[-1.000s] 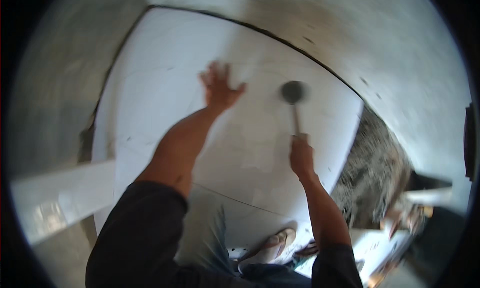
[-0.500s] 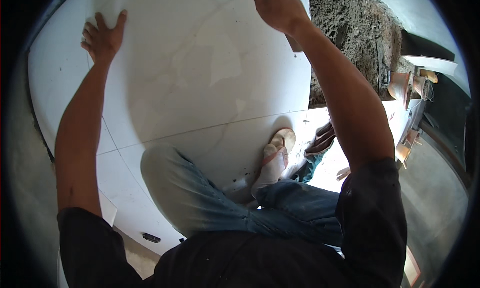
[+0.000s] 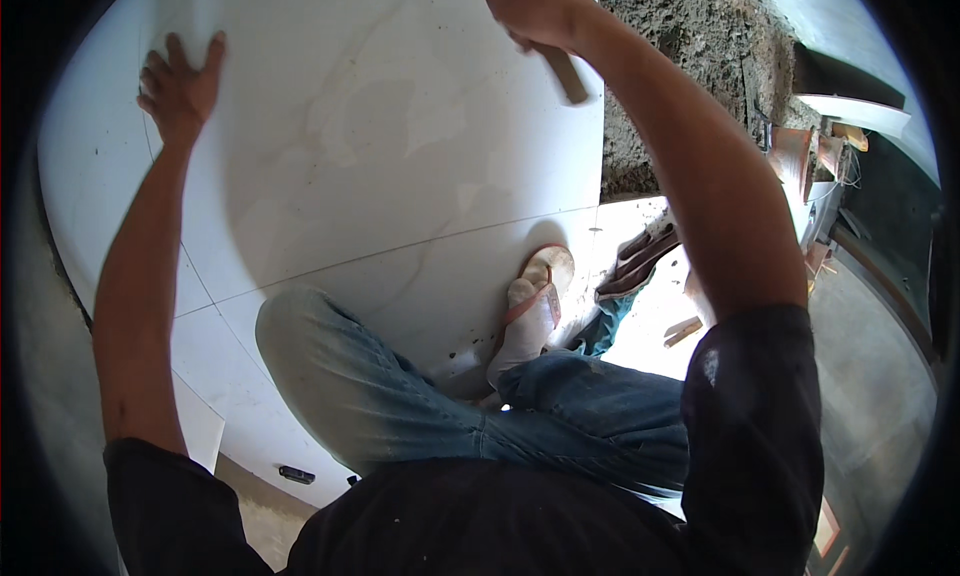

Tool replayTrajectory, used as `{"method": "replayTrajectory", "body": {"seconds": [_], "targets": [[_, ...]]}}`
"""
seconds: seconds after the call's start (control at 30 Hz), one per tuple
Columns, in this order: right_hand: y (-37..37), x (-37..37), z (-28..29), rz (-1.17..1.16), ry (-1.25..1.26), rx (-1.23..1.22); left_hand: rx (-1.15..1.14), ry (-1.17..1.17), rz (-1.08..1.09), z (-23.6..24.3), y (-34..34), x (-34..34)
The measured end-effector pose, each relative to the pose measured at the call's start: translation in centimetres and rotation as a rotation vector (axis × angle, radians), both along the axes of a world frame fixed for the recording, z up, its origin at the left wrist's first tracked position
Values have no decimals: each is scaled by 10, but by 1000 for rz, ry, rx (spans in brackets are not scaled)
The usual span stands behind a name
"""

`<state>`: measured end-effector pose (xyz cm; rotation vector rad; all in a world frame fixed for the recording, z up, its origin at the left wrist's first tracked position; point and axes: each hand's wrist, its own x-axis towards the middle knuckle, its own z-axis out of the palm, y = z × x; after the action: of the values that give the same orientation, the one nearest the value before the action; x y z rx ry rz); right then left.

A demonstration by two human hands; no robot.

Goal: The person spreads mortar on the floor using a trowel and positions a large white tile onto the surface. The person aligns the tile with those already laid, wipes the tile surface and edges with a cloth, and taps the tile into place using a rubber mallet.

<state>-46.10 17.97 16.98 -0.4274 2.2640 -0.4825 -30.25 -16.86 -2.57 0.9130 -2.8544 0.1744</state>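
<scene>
Gripping wooden handle (image 3: 566, 73), right hand (image 3: 535, 8) above

Large white floor tile (image 3: 380, 146), flat; wooden mallet handle (image 3: 566, 73) above.

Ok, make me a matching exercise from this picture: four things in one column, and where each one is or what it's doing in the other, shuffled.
Things
1. left hand
2. right hand
3. sandalled foot
4. rough mortar bed

States
A. bare grey patch at the right edge of the white tiles
B. closed around a wooden handle
C. spread flat on the large white tile
D. resting on a tile beside the bent knee in jeans

Pairs: 1-C, 2-B, 3-D, 4-A
</scene>
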Motion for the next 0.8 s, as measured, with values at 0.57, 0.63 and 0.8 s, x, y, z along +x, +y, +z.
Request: {"method": "replayTrajectory", "body": {"seconds": [0.57,0.63,0.8], "targets": [[52,46,-40,-3,349,-135,364,-246,-122,45,269,116],[59,56,-47,2,349,-9,338,-173,-163,42,270,118],[72,68,-52,-245,294,-150,322,-177,-256,39,263,115]]}}
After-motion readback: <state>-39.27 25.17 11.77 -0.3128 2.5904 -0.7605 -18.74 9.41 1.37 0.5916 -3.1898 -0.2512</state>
